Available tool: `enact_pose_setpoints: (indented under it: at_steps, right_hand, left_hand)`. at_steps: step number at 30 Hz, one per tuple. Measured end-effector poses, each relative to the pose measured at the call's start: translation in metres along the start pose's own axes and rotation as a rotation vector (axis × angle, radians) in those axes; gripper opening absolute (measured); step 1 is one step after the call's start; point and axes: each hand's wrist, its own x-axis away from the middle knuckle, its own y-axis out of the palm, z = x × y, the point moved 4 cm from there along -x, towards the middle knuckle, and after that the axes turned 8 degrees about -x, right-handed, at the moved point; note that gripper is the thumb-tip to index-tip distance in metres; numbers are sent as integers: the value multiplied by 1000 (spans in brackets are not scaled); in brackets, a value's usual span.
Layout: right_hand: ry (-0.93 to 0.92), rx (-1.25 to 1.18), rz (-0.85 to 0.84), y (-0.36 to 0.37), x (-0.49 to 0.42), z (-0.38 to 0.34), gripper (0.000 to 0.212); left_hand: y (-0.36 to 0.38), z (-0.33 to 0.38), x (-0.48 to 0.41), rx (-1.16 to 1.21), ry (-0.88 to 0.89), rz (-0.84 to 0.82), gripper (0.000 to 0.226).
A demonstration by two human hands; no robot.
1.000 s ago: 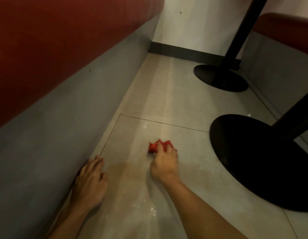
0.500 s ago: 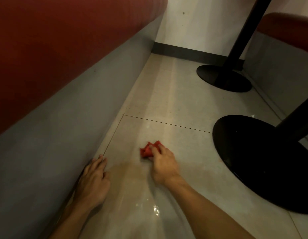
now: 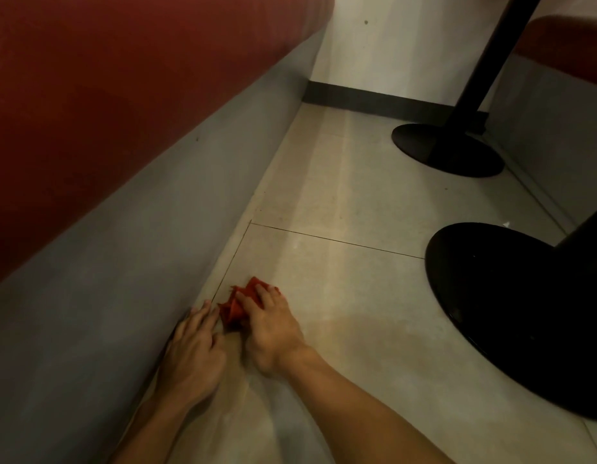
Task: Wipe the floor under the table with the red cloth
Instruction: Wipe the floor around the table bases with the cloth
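A crumpled red cloth (image 3: 235, 308) lies on the pale tiled floor (image 3: 340, 269) close to the grey bench base. My right hand (image 3: 273, 326) covers the cloth from the right, fingers curled over it and pressing it to the floor. My left hand (image 3: 193, 349) rests flat on the floor beside the bench base, fingers spread, its fingertips just left of the cloth. Part of the cloth is hidden under my right hand.
A grey bench base (image 3: 150, 262) with a red seat (image 3: 106, 78) runs along the left. Two black round table feet stand on the right, one near (image 3: 511, 313), one far (image 3: 447, 150), each with a black post. Another bench (image 3: 551, 128) is at the far right.
My right hand has slid the cloth leftward and nearer across the floor, up to my left hand by the bench base. My left hand has stayed in place.
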Motion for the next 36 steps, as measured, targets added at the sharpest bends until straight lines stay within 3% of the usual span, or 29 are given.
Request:
enact_pose_setpoints:
  at_steps: [5, 10, 14, 21, 27, 30, 36]
  right_hand:
    - [-81, 47, -21, -19, 6, 15, 57]
    - [-79, 88, 2, -49, 32, 52, 46]
    - [56, 88, 55, -81, 61, 107, 45]
    - [454, 149, 100, -141, 120, 205, 47]
    - [547, 85, 153, -132, 128, 203, 49]
    - [578, 117, 177, -127, 134, 201, 50]
    - [681, 19, 279, -133, 120, 183, 49]
  left_hand:
    - [-1, 0, 0, 48, -16, -8, 50]
    - [-4, 1, 0, 51, -24, 23, 50]
    - [-5, 1, 2, 53, -15, 27, 49]
    - [-4, 1, 4, 7, 7, 43, 48]
    - [-7, 6, -4, -49, -26, -26, 46]
    - [-14, 17, -13, 11, -27, 20, 36]
    - [0, 32, -34, -23, 55, -35, 49]
